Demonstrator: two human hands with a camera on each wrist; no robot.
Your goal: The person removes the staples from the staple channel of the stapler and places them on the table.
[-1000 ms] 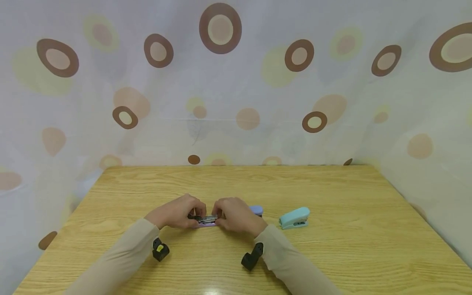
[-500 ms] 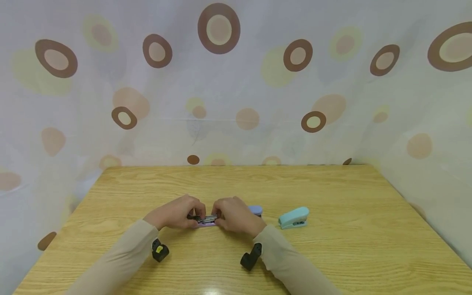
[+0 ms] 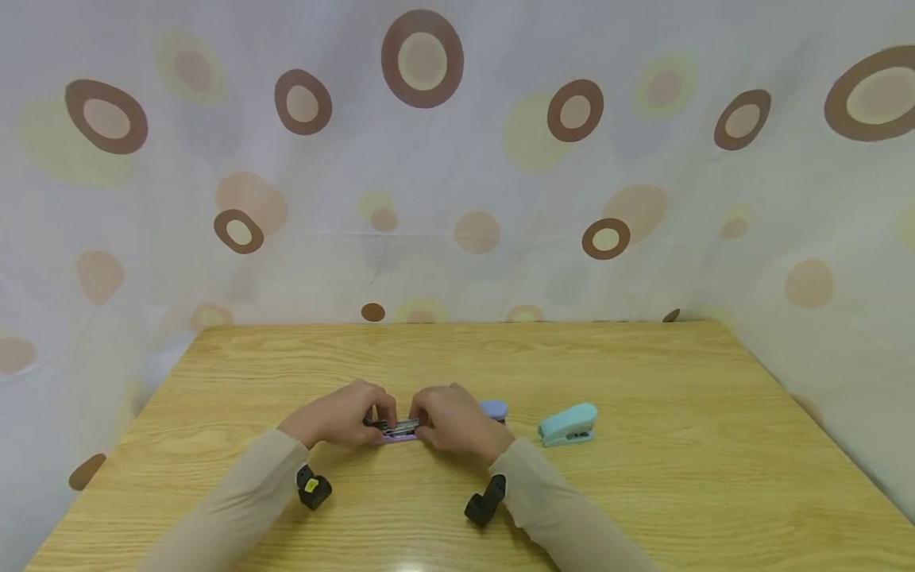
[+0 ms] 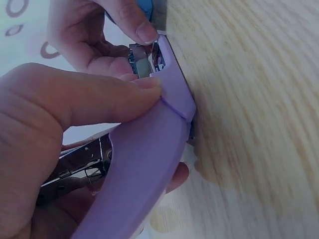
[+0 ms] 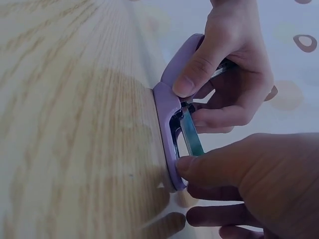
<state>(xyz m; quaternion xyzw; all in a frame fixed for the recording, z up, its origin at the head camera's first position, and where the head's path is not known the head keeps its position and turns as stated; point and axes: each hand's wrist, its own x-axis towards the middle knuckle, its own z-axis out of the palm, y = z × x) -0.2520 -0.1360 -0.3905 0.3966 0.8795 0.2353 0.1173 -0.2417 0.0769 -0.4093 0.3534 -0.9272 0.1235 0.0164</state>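
Note:
A purple stapler (image 4: pixel 144 149) lies on the table with its top swung back, baring its metal inside. My left hand (image 3: pixel 343 415) grips it around the hinge, the thumb (image 4: pixel 114 99) lying along the purple shell. At the other end, my right hand (image 3: pixel 457 419) pinches the stapler, its thumb (image 5: pixel 194 167) at the tip of the base. A shiny metal strip (image 5: pixel 191 132) runs between the two hands, raised from the base at a slant. The right fingertips behind that strip are partly hidden.
A violet-blue stapler (image 3: pixel 494 410) stands partly hidden behind my right hand. Further right is a light blue stapler (image 3: pixel 568 425). Both stand on the wooden table (image 3: pixel 700 477), with a patterned cloth (image 3: pixel 429 175) behind. Black wrist cameras hang under both wrists.
Both hands keep their hold on the purple stapler with hardly any movement. The whole view has shifted slightly; the other staplers stay in place.

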